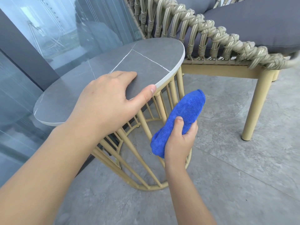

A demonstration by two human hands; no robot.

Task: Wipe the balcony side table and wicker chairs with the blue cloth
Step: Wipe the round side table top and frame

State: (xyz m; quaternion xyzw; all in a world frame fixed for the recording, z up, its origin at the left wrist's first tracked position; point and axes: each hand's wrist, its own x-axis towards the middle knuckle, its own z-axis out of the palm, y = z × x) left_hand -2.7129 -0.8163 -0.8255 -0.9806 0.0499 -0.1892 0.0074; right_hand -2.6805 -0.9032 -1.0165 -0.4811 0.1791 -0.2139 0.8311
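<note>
head view: left hand point(110, 101) lies flat, fingers straight, on the side table point(146, 62) top at its near edge. right hand point(180, 140) grips the blue cloth point(181, 114) against the table's yellow bars point(142, 125). wicker chair point(211, 34) stands just beside, holding a grey cushion point(259, 25).

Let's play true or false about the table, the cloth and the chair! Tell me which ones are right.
1. The blue cloth is in the right hand. True.
2. The left hand rests on the side table. True.
3. The cloth is lying flat on the tabletop. False: it is bunched in the right hand's grip, beside the table's yellow bars.
4. The wicker chair has a red cushion. False: its cushion is grey.
</note>
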